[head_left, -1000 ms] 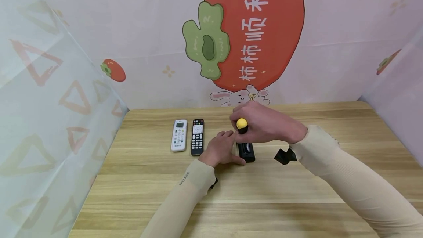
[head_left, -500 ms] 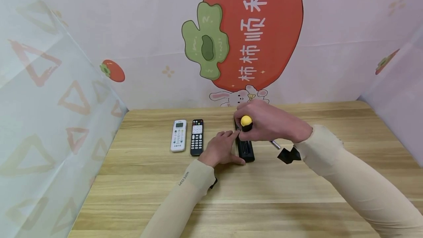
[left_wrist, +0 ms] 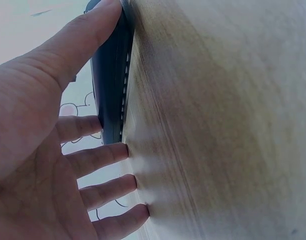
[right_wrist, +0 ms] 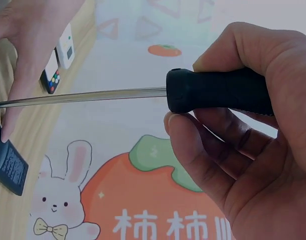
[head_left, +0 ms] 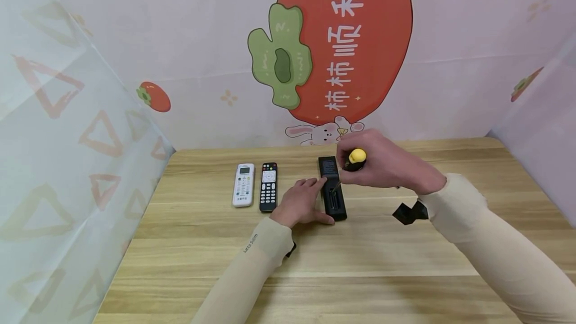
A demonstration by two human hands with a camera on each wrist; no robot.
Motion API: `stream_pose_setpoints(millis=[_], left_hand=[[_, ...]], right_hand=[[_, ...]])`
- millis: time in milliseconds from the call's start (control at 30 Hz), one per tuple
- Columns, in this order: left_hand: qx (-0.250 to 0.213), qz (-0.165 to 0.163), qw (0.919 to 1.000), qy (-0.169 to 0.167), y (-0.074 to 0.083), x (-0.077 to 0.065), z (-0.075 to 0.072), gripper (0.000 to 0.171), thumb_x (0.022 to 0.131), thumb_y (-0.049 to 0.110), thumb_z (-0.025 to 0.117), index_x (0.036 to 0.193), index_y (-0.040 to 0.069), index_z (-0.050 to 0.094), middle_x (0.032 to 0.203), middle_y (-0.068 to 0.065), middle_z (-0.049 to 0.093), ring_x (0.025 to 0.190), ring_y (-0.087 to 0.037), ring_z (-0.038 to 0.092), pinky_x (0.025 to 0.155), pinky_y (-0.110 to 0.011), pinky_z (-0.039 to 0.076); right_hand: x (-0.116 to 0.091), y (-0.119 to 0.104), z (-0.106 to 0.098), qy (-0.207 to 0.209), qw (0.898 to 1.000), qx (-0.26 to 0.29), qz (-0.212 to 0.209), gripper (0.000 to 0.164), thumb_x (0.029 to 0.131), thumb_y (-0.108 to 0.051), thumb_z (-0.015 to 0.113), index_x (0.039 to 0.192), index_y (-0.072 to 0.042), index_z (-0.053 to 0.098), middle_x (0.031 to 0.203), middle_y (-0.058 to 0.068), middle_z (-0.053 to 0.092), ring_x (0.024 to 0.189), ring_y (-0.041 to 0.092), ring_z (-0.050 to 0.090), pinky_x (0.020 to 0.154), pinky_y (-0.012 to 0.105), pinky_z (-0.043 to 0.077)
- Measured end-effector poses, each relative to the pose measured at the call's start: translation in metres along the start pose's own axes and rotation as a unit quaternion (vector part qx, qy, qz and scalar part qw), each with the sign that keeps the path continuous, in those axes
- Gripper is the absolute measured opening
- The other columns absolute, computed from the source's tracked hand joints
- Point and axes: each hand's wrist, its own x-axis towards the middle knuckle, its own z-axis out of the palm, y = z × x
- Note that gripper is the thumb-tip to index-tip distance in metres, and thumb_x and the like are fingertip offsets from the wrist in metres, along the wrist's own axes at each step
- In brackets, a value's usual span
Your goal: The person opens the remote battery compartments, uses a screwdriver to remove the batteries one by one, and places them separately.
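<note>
A black remote control (head_left: pixel 328 166) lies face down, its battery compartment uncovered. My left hand (head_left: pixel 302 203) rests along its left side with fairly straight fingers. In the left wrist view, the thumb (left_wrist: pixel 85 37) touches the near end and the index finger (left_wrist: pixel 79 128) the far part of the side. My right hand (head_left: pixel 382 156) grips a screwdriver (head_left: pixel 357 156) by its black handle with a yellow end. Its metal shaft (right_wrist: pixel 103 96) points down and left in the head view, the tip at the compartment. The cover is not in sight.
Left of the hands, a white remote (head_left: pixel 243 185) and a black remote with white keys (head_left: pixel 268 187) lie face up on the wooden table (head_left: pixel 198 244). A printed cloth wall (head_left: pixel 202 54) stands behind. A black piece (head_left: pixel 410 212) shows at the right wrist.
My right hand and the screwdriver have moved right, uncovering the remote's upper part. A silver battery came into sight right of the hand half a second ago and is now mostly hidden. The left hand stays.
</note>
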Motion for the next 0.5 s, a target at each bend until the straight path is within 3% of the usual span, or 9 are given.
stream_pose_setpoints(millis=[267,500], left_hand=[[-0.002,0.007,0.9999,0.009,0.001,-0.001,-0.001,0.109,0.075,0.064,0.081,0.161,0.021,0.030,0.159,-0.006,0.039,0.146,-0.031,0.035,0.115,-0.047,0.036],[0.016,0.013,0.9997,0.010,0.000,-0.001,0.001,0.110,0.076,0.066,0.080,0.162,0.020,0.028,0.159,-0.007,0.038,0.146,-0.031,0.035,0.113,-0.047,0.038]], right_hand=[[-0.008,0.000,-0.010,0.014,0.999,0.019,0.034,0.030,0.078,0.001,0.076,0.077,-0.025,0.061,0.075,-0.013,0.058,0.072,0.009,0.056,0.065,0.028,0.051],[-0.012,0.001,-0.026,0.035,0.990,0.042,0.126,0.018,0.083,0.000,0.074,0.081,-0.016,0.065,0.078,0.000,0.062,0.070,0.018,0.058,0.063,0.030,0.050]])
